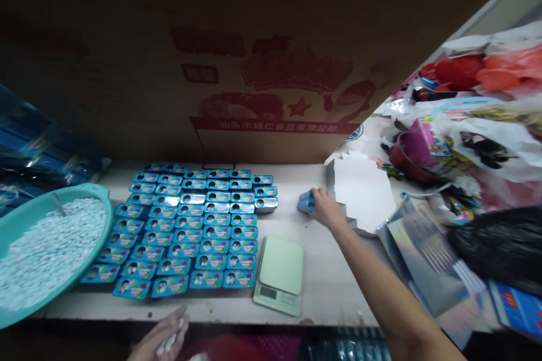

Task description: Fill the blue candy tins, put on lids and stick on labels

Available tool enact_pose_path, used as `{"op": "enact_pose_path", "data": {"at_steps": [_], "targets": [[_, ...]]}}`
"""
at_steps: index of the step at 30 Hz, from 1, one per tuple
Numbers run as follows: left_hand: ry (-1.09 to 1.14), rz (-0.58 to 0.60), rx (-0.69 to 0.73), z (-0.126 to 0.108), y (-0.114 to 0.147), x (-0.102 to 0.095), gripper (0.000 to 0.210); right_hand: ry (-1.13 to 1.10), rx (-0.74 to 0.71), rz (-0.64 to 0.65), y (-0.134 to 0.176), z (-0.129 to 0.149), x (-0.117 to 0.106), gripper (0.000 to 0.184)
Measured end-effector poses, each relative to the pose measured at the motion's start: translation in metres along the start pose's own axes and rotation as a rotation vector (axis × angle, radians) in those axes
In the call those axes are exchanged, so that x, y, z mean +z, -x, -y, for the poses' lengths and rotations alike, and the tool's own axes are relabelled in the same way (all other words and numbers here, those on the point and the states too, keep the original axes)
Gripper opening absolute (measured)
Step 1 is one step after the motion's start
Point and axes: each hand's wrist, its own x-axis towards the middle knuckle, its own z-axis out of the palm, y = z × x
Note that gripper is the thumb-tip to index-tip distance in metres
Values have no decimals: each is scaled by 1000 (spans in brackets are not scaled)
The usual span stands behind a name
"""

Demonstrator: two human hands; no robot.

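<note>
My right hand (327,208) reaches across the table and grips a small blue tin (305,202), beside a stack of white flat cardboard (362,192). My left hand (161,337) is cupped low at the table's front edge, with several small white candies (169,342) in it. Between the hands stand rows of small blue tins (190,237) with printed lids, each showing a rounded window. A pale green kitchen scale (282,265) lies right of these rows with nothing on its plate.
A turquoise basin (105,203) of white candies stands on the left. Behind the tins rises a large brown carton (271,141). Bags and mixed goods (503,146) crowd the right side, near silvery packets (436,271). Blue wrapped packs (25,141) sit at far left.
</note>
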Motion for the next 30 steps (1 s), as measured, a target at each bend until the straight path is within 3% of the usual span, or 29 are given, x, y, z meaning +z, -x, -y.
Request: {"op": "enact_pose_path", "data": {"at_steps": [5, 9, 14, 20, 24, 30], "targets": [[-75, 155, -9, -4, 3, 20, 33, -39, 29, 76, 118, -12, 11, 57], [-141, 281, -42, -3, 5, 31, 30, -59, 53, 53, 157, -9, 27, 63], [-192, 357, -65, -1, 4, 33, 27, -38, 31, -90, 182, 6, 33, 48], [-204, 396, -105, 0, 9, 34, 28, -144, 60, -127, 206, 32, 1, 43], [-225, 441, -137, 2, 16, 39, 28, -282, -69, -139, 192, 70, -11, 46], [-251, 518, -161, 2, 26, 46, 26, -368, -154, -94, 171, 113, -2, 51]]}}
